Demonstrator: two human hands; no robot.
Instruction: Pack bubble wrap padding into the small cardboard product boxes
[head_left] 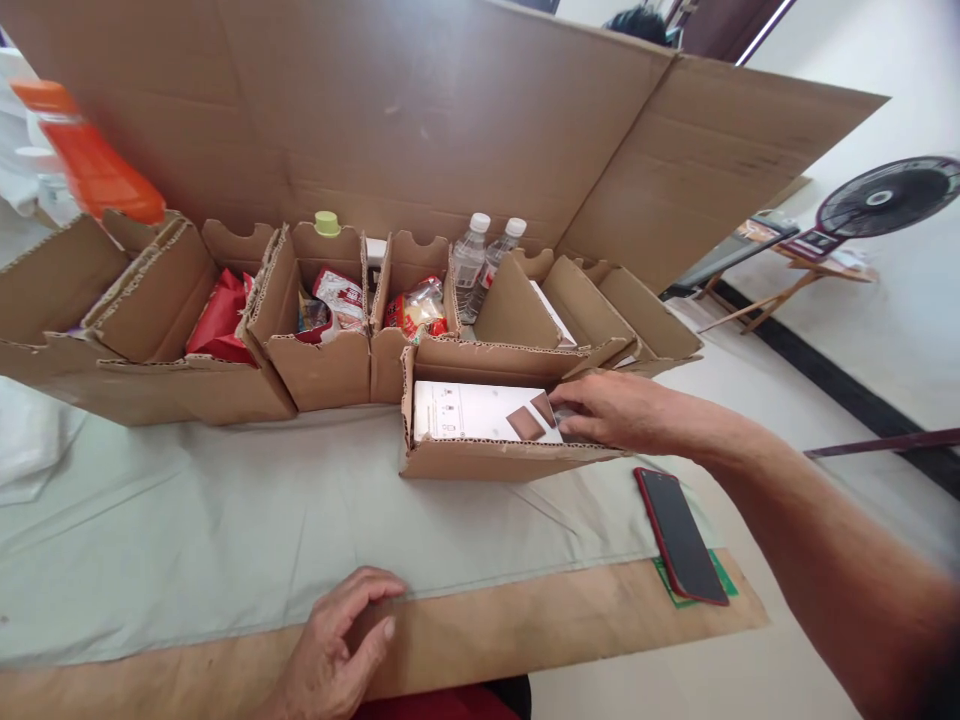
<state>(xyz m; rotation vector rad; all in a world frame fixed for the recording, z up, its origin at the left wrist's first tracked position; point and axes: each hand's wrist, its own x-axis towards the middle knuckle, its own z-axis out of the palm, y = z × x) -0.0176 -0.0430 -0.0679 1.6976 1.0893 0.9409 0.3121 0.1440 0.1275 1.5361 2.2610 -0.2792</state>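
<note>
Your right hand [611, 408] reaches into a small bin [510, 464], its fingers bent down at the right end of a white box [465, 410]. The box lies just left of those fingertips, inside the bin, with brown squares printed on the end nearest them. The fingertips are partly hidden, so you can't tell whether they are clamped on the box or only beside it.

Your left hand [337, 640] holds nothing visible: its thumb and forefinger are apart, near the front edge of the table [570, 620], where a pale cloth [225, 530] spreads ahead of the fingers.

Beyond your right fingers runs a row of bins [330, 378]. Ahead and to their left, two clear bottles [470, 262] stand upright; farther left come a clear-and-red packet [420, 308], a snack bag [341, 300] and a red packet [223, 315], each in its own bin. Well apart, at the far left, an orange bottle [112, 165] tilts. A tall cardboard panel [420, 110] rises past them all.

Nearer you than your right fingers, and to their right, a phone [686, 540] lies near the table's corner. A fan [877, 198] stands far off to their right.
</note>
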